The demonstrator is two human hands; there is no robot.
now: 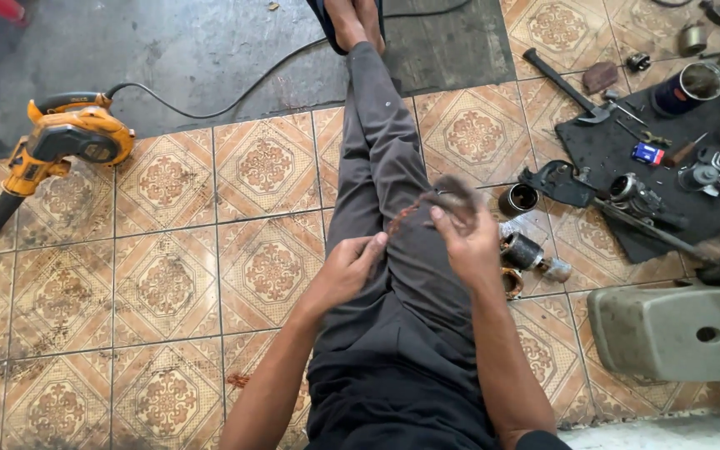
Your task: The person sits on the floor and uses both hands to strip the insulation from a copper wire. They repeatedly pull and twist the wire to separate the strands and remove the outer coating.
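- Copper wire (pixel 410 210), a reddish tangled strand, runs between the two hands above the person's outstretched legs in grey trousers (pixel 385 167).
- Right hand (pixel 464 237) is raised over the right thigh, its grip pinched on the upper end of the wire; the fingertips are blurred.
- Left hand (pixel 345 271) rests on the left thigh — fingers curled, the thumb and forefinger closed at the lower end of the strand.
- Just beside the right knee on the patterned tile floor (pixel 168 267) lie a dark wound motor part (pixel 522 250) and a small metal cup (pixel 517 200).
- Farther right, a black mat (pixel 627 158) carries a hammer (pixel 564 83) and other tools.
- Well apart on the left lies a yellow blower (pixel 60 146) with its black cord.
- Grey plastic stool (pixel 681 329) stands at the lower right.
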